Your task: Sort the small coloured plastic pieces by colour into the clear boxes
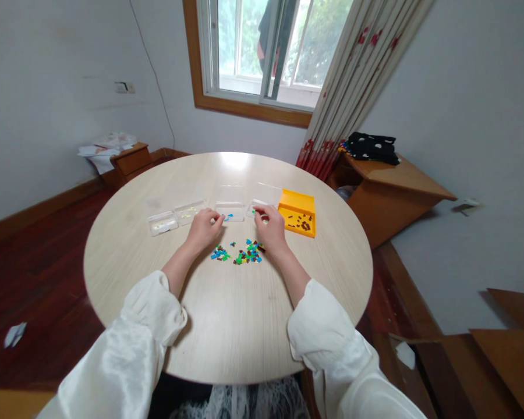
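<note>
My left hand (206, 228) is closed in a pinch at the left front edge of a clear plastic box (230, 206) with small blue bricks (229, 216) in it. What its fingertips hold, if anything, is too small to make out. Fingers together, my right hand (269, 226) hangs over another clear box (251, 205), covering much of it. Green (253, 212) shows by those fingertips; I cannot tell whether it is held or lying in the box. Nearer me, between my forearms, lies a loose pile of small toy bricks (247, 255) in blue, green, brown and yellow.
An open yellow box (297, 201) with brown bricks (304, 224) stands right of my right hand. Two clear boxes, one at the far left (163, 223) and one beside it (188, 213), hold pale yellow pieces. All stand on a round wooden table (236, 326).
</note>
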The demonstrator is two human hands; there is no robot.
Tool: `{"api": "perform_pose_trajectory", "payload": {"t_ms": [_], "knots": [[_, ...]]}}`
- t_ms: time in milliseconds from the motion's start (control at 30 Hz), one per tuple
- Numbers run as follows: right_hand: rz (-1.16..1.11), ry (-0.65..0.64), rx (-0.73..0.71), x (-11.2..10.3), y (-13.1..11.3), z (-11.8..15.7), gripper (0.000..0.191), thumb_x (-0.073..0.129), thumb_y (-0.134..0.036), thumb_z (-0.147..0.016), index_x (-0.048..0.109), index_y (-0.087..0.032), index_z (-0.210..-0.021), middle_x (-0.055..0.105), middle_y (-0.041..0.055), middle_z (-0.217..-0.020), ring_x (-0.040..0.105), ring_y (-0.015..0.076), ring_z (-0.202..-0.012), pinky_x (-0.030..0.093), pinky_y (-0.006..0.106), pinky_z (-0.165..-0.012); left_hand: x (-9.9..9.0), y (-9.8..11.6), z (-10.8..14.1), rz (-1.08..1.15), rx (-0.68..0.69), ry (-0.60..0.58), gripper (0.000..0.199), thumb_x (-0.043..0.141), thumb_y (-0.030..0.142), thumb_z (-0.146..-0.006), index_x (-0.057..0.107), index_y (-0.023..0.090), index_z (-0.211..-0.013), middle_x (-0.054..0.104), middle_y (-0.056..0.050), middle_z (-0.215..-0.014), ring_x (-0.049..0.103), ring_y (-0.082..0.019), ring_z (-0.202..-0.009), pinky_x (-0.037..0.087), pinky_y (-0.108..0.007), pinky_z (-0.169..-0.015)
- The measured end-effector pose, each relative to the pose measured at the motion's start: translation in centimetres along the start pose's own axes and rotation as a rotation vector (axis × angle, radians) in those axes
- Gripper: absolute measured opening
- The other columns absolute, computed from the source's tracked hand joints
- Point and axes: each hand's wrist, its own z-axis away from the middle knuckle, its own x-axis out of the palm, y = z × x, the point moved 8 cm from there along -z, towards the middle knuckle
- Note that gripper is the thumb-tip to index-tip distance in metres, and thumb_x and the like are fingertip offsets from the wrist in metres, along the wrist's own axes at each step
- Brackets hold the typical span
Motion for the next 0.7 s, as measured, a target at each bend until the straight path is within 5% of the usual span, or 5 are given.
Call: {"api": "perform_pose_trajectory", "payload": {"t_ms": [133,300,700], "knots": [[0.151,0.213,-0.016,-4.5,2.0,-1.2,0.021,0.045,-0.018,-0.084,0.065,-0.016,-0.087,0.063,0.0092,-0.088,0.058,0.0188,-0.085,0.047,0.033,-0.077,0.2,0.6,0.1,-0.032,0.023,-0.058,0.026,0.05,0.031,-0.08,0.062,0.017,-0.062,0.063,-0.007,-0.074,0.055,-0.019,-0.075,0.04,-0.031,-0.074],[0.312,0.328,-0.003,-8.3,4.6,-2.0,0.024,0.044,-0.018,-0.084,0.067,-0.015,-0.089,0.06,0.0097,-0.088,0.056,0.0205,-0.088,0.045,0.037,-0.085,1.0,1.0,0.4,-0.001,0.031,-0.178,0.025,0.049,0.032,-0.081,0.065,0.017,-0.068,0.064,-0.005,-0.07,0.054,-0.017,-0.067,0.04,-0.028,-0.069],[0.365,0.474,0.061,-10.3,5.9,-1.7,0.035,0.041,-0.027,-0.087,0.071,-0.014,-0.098,0.051,0.0101,-0.09,0.048,0.0217,-0.091,0.042,0.042,-0.091,1.3,1.2,0.7,-0.017,0.002,-0.233,0.031,0.047,0.033,-0.082,0.059,0.016,-0.059,0.054,-0.001,-0.055,0.045,-0.014,-0.056,0.032,-0.026,-0.059]]}}
